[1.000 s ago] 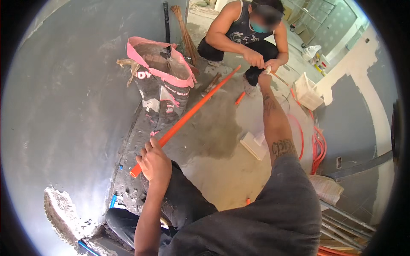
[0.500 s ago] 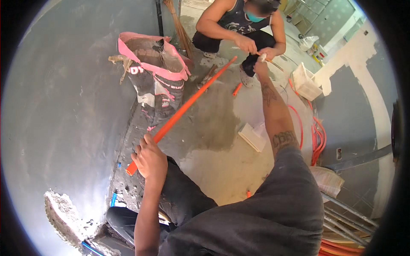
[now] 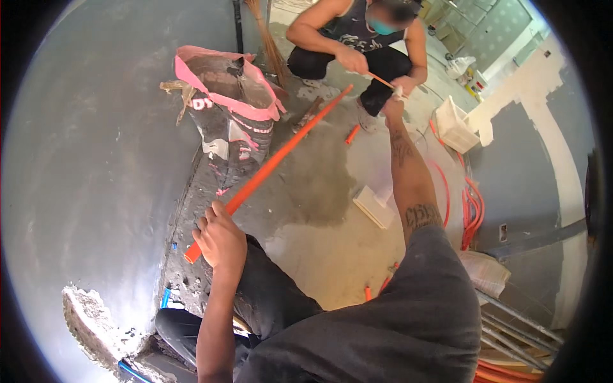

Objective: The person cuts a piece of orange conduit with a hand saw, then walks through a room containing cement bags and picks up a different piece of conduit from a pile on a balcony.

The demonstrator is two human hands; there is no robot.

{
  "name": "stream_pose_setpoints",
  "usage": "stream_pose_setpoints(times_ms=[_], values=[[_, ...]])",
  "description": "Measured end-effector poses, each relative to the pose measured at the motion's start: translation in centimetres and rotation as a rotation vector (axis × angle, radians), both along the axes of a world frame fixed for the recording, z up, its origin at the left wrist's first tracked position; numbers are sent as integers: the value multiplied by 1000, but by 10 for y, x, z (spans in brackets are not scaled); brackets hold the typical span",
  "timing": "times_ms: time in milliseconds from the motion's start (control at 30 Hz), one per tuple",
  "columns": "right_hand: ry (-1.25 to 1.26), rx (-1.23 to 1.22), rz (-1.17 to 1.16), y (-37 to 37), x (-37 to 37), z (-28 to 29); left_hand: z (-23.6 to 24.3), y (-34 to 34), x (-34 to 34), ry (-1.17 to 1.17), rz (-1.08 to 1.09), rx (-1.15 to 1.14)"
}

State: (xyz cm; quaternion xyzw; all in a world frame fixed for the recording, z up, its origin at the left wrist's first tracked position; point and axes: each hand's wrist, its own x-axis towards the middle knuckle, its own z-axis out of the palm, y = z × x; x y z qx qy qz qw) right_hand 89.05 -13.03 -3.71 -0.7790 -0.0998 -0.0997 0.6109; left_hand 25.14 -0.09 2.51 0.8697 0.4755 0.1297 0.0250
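My left hand [image 3: 220, 239] is closed around the lower part of a long orange pipe [image 3: 287, 147], which slants up and away to the right. My right arm is stretched far forward. At its end my right hand [image 3: 394, 110] is closed on a small white piece [image 3: 399, 92], too small to name. A crouching person in a mask [image 3: 364, 29] faces me and holds a thin orange-brown rod [image 3: 381, 80]. One end of that rod reaches the white piece, where the person's other hand is beside mine. Whether the rod goes into the piece I cannot tell.
A dark bag with a pink rim [image 3: 233, 105] stands by the grey wall on the left. Short orange pipe pieces [image 3: 352, 134] and a cream rectangular piece [image 3: 371, 207] lie on the floor. On the right are a white crate [image 3: 454, 126], orange hoses [image 3: 472, 214] and metal bars [image 3: 517, 322].
The person's rod-holding hand has drawn back to the left, and the rod with it. Their other hand now sits close to my right hand. My left hand keeps its hold on the pipe.
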Motion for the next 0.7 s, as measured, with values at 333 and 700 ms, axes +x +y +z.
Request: stream_pose_setpoints(times_ms=[333,700], values=[[-455,-266,-61,-34,82,10,7,-8,4,-111,-32,-27],[101,187,12,32,-42,13,1,2,-4,23,30,20]])
